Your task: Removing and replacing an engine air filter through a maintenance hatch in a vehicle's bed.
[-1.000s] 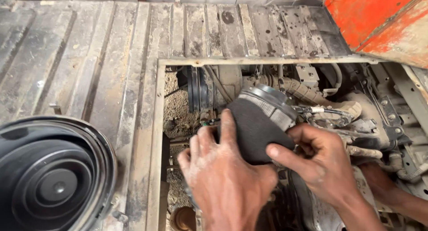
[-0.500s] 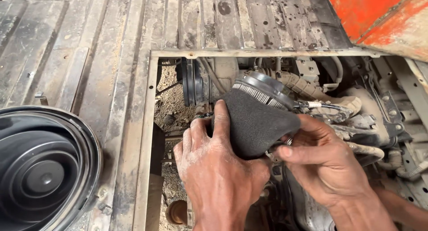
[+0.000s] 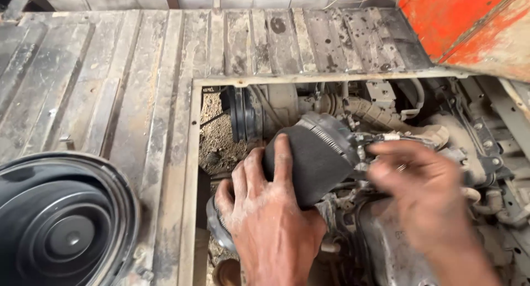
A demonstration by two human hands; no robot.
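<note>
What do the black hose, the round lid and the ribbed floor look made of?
Hose: likely rubber, matte black, dusty, with a ribbed metal-looking clamp at its end. Lid: black, smooth with a slight sheen and concentric rings; plastic or painted metal. Floor: sheet metal, worn, rust-spotted.

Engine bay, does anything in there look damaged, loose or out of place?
The black rubber hose under the left hand sits tilted across the bay; whether it is attached I cannot tell. A round black cover lies apart on the ribbed metal floor. Everything is dusty. The right hand is blurred.
</note>
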